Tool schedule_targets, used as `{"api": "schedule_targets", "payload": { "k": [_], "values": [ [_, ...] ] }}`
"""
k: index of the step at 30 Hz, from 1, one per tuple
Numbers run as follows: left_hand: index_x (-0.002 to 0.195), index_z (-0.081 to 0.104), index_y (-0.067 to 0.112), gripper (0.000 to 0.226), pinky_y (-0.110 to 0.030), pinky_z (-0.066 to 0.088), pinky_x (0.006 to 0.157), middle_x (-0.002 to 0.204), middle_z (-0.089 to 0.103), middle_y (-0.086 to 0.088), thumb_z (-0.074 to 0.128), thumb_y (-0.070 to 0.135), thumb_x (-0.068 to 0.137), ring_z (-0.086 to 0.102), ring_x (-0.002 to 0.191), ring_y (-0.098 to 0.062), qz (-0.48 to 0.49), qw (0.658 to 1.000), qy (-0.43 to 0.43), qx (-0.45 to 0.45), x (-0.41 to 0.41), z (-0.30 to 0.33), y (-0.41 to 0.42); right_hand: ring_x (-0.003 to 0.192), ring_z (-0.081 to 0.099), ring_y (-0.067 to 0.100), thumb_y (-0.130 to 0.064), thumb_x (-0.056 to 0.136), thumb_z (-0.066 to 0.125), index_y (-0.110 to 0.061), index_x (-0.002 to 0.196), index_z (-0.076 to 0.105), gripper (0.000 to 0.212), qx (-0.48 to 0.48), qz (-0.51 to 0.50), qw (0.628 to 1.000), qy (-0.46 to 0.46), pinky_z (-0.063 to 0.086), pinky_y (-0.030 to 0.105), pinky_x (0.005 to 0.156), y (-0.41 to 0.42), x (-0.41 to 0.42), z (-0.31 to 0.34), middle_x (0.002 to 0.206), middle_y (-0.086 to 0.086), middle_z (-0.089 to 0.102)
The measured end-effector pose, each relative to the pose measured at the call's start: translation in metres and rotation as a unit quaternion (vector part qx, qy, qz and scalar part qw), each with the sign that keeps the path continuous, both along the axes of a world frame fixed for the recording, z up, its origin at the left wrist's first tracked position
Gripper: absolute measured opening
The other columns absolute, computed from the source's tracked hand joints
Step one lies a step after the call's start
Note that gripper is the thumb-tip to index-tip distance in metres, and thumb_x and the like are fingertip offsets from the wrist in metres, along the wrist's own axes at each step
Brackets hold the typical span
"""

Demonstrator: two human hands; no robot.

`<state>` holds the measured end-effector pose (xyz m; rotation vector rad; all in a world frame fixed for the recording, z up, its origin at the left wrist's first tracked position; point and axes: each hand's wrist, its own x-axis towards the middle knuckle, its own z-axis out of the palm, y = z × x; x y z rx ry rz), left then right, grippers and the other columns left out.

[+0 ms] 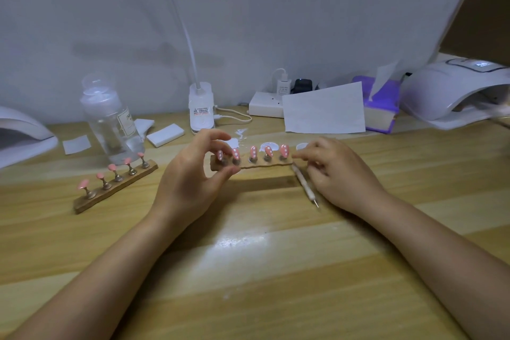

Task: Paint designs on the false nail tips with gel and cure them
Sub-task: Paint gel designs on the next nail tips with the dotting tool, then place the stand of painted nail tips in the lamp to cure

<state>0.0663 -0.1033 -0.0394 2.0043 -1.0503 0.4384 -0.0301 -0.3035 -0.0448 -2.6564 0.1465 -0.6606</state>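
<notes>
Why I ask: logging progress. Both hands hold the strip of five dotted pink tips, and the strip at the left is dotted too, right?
Not quite. In the head view the left strip's tips are plain pink. Both the left hand and right hand do hold the dotted strip.

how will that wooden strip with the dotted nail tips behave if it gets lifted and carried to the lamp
The wooden strip looks thin and rigid, so it should probably lift as one stiff piece, held at both ends by the left hand and right hand. The dotted nail tips sit high on narrow metal stands, so tilting it may topple or shift them. It is likely light.
</notes>
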Motion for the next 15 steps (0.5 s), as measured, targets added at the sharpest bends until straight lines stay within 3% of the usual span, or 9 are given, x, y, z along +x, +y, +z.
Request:
{"api": "schedule_targets", "payload": {
  "k": [4, 7, 12, 15],
  "values": [
    [0.107, 0.053, 0.010, 0.041, -0.027, 0.046, 0.077, 0.088, 0.055, 0.026, 0.075, 0.008, 0.072, 0.057, 0.086, -0.008, -0.015, 1.000, -0.002, -0.015, -0.004, 0.002, -0.003, 0.057, 0.048, -0.010, -0.012, 0.088, 0.052, -0.028, 0.093, 0.071, 0.025, 0.234, -0.009, 0.972, 0.034, 0.033, 0.003, 0.051, -0.002, 0.002, 0.018, 0.065, -0.019, 0.057],
    [0.105, 0.052, 0.015, 0.042, -0.026, 0.048, 0.076, 0.090, 0.055, 0.025, 0.075, 0.005, 0.071, 0.057, 0.087, -0.004, -0.032, 0.999, -0.006, -0.033, -0.010, 0.006, -0.006, 0.054, 0.055, -0.007, -0.018, 0.086, 0.060, -0.018, 0.085, 0.073, 0.012, 0.398, 0.018, 0.906, 0.143, 0.042, 0.010, 0.047, -0.007, -0.006, 0.035, 0.063, -0.017, 0.066],
    [0.104, 0.048, 0.020, 0.048, -0.016, 0.046, 0.071, 0.089, 0.056, 0.022, 0.075, 0.002, 0.069, 0.057, 0.085, -0.004, -0.058, 0.997, -0.031, -0.043, -0.021, 0.015, -0.015, 0.060, 0.063, 0.000, -0.015, 0.076, 0.068, -0.014, 0.081, 0.073, 0.007, 0.465, 0.089, 0.855, 0.212, 0.049, 0.014, 0.051, -0.028, -0.021, 0.055, 0.069, -0.004, 0.070],
    [0.104, 0.050, 0.021, 0.048, -0.008, 0.045, 0.073, 0.086, 0.057, 0.023, 0.076, 0.001, 0.067, 0.056, 0.081, -0.001, -0.068, 0.996, -0.027, -0.059, -0.030, 0.020, -0.027, 0.058, 0.064, 0.002, -0.023, 0.060, 0.070, -0.011, 0.075, 0.074, 0.019, 0.466, 0.105, 0.850, 0.222, 0.049, 0.015, 0.050, -0.042, -0.031, 0.069, 0.070, 0.000, 0.071]
  ]
}}
